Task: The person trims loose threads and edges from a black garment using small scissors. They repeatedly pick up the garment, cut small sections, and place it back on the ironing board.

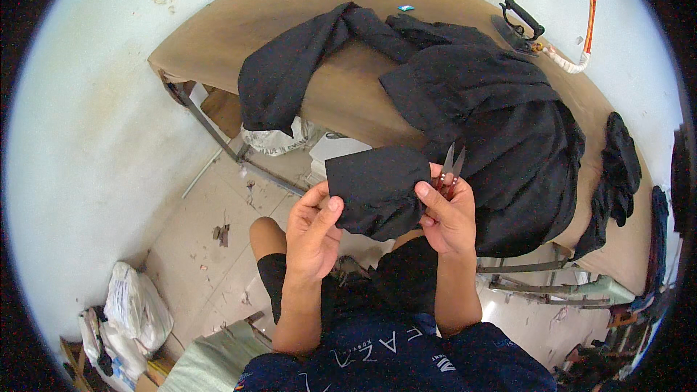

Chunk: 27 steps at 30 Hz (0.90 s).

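A small black fabric piece (379, 190) is stretched between my two hands, above my lap. My left hand (314, 231) pinches its left edge between thumb and fingers. The opposite edge is gripped by my right hand (448, 219), thumb on top. Small thread snips (451, 162) are tucked in the same right hand, their two pointed blades sticking up past the fingers and slightly apart. Just beyond lies a large black garment (494, 116), spread over the brown padded ironing table (341, 105) and draping off its near edge.
An iron (519, 27) with a black handle rests at the table's far right, its cord running upward. Another black cloth (616, 174) lies at the right end. Underneath is a white plastic bag (279, 142). More white bags (138, 305) stand at lower left. Scraps (221, 234) litter the tiled floor.
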{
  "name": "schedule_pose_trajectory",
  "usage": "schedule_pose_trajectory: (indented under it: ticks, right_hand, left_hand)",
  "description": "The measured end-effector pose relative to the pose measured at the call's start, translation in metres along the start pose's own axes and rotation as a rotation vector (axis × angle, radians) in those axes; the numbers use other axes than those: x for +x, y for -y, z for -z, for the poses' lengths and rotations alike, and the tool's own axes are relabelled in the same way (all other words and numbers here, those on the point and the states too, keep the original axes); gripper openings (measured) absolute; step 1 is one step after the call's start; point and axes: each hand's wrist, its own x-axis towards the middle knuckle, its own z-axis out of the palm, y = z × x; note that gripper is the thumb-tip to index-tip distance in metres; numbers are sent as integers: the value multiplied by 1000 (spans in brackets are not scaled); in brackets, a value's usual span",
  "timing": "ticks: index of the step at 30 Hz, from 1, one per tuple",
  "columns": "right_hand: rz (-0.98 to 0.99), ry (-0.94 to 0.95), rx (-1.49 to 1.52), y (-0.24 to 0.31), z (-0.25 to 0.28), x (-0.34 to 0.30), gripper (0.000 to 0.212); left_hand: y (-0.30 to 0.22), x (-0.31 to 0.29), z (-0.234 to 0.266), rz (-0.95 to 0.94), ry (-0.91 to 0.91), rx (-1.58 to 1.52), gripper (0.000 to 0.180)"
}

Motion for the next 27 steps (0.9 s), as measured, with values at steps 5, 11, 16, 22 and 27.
schedule_pose_trajectory:
  ticks: [5,11,16,22,27]
  right_hand:
    - [-3,16,-6,-3,5,3,34]
    - [22,16,-20,2,-1,1,29]
    - [721,274,-493,-1,8,9,24]
    - [975,204,-669,-9,7,-1,27]
    - [1073,165,-665,-13,7,1,29]
  left_hand:
    - [-2,-1,3,-10,16,-34,33]
    - [2,-3,3,-82,-1,92,32]
    - [6,6,12,-423,-116,669,24]
    - [8,8,16,-736,-235,772,22]
    - [12,6,25,-770,-247,792,21]
